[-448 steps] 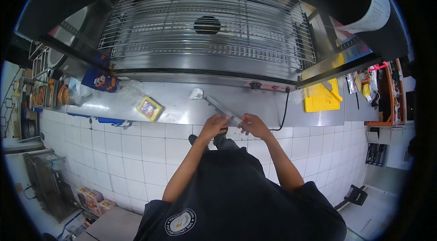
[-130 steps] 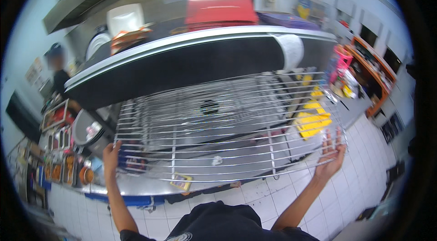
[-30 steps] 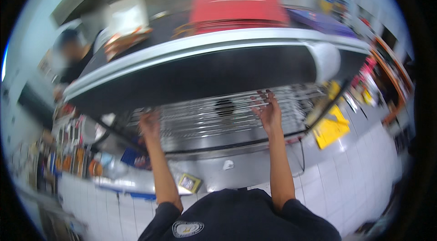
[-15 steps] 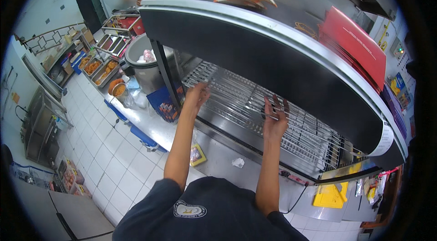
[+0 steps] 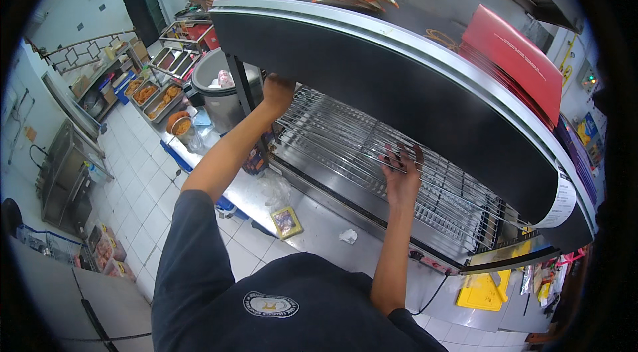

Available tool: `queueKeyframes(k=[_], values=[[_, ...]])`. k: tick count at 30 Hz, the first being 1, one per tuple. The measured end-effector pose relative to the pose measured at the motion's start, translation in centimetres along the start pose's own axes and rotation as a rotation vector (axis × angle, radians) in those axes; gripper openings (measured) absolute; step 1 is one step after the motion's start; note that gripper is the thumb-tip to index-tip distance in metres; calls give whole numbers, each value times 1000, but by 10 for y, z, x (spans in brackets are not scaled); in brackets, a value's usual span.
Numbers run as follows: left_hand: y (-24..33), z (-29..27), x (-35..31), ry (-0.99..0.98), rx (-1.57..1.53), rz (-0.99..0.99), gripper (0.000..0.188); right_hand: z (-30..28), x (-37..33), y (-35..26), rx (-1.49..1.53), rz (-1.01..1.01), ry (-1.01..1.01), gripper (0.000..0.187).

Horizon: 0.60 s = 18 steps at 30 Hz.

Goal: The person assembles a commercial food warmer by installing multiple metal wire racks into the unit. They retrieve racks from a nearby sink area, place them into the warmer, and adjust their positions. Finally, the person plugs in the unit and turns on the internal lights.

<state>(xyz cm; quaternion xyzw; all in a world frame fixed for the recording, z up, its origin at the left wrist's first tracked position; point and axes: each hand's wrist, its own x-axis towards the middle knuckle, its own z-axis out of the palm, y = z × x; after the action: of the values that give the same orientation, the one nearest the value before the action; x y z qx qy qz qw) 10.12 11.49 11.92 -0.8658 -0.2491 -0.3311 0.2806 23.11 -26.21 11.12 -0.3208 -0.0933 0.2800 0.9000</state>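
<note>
My right hand grips the front of a metal wire rack inside a display cabinet, its fingers curled over the rods. The rack lies above a perforated metal tray. My left hand is raised at the cabinet's left end, beside the dark corner post. The lower edge of the black top panel hides its fingers, so what they touch does not show.
On the cabinet top lie a red folder-like box and stacked cartons. Left of it stands a grey bin. The steel counter holds a yellow packet and crumpled paper. A yellow cutting board with a knife lies right. Another person stands beyond.
My left hand has moved up and left, from over the rack to the corner post, its elbow swinging outward. My right hand stays on the rack.
</note>
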Motion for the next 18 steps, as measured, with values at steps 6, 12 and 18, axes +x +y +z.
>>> queueKeyframes(k=[6,12,18], values=[[-6,-14,-2,-215,-98,16,26,-2,0,-1,105,48,-59,67],[-21,-41,10,-440,-91,72,38,5,-1,-2,117,24,-87,62],[-3,-10,20,-168,-50,-86,40,5,-1,-2,94,-3,-60,57]])
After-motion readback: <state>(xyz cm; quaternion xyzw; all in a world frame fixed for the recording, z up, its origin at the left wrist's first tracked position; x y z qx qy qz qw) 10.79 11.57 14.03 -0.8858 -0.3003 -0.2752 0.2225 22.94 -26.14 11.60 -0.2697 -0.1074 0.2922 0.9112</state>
